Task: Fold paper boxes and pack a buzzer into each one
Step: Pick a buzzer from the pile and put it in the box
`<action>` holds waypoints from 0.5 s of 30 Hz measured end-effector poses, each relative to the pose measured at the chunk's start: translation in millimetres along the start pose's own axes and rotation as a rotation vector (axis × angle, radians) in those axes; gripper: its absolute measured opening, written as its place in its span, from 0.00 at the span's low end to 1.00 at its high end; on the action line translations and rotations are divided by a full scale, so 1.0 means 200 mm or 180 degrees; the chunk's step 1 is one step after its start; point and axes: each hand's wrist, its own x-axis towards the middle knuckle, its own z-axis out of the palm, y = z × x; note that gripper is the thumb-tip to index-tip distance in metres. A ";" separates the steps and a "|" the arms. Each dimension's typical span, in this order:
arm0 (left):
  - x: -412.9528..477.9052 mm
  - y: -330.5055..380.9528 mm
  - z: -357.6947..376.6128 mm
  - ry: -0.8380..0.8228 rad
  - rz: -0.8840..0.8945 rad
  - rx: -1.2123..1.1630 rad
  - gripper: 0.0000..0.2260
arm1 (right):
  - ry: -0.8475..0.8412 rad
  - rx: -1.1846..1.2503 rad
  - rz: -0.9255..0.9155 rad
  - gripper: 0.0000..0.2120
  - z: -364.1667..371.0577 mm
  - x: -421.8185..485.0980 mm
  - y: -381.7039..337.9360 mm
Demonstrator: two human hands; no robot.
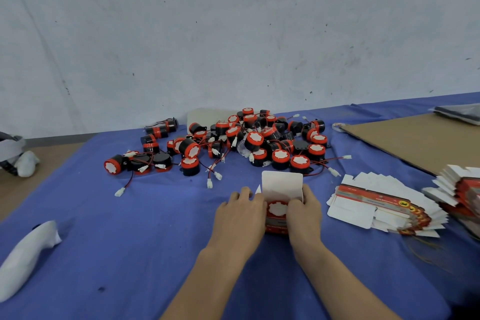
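Head view: my left hand (240, 212) and right hand (302, 209) grip a box (281, 191) with a buzzer (277, 208) seated inside. Its lid flap stands open. Closing it likely comes next.

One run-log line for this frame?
left hand: grips box | right hand: grips box | buzzer: inside box | lid flap: upright, open
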 end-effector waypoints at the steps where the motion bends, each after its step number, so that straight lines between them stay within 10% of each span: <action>1: 0.00 0.00 0.00 -0.0059 -0.0039 -0.0051 0.10 | 0.0014 -0.0003 0.0005 0.22 0.00 0.00 0.00; 15: -0.01 0.05 -0.02 -0.0321 -0.0368 0.0052 0.19 | -0.0053 -0.0078 -0.0030 0.22 -0.01 -0.02 -0.01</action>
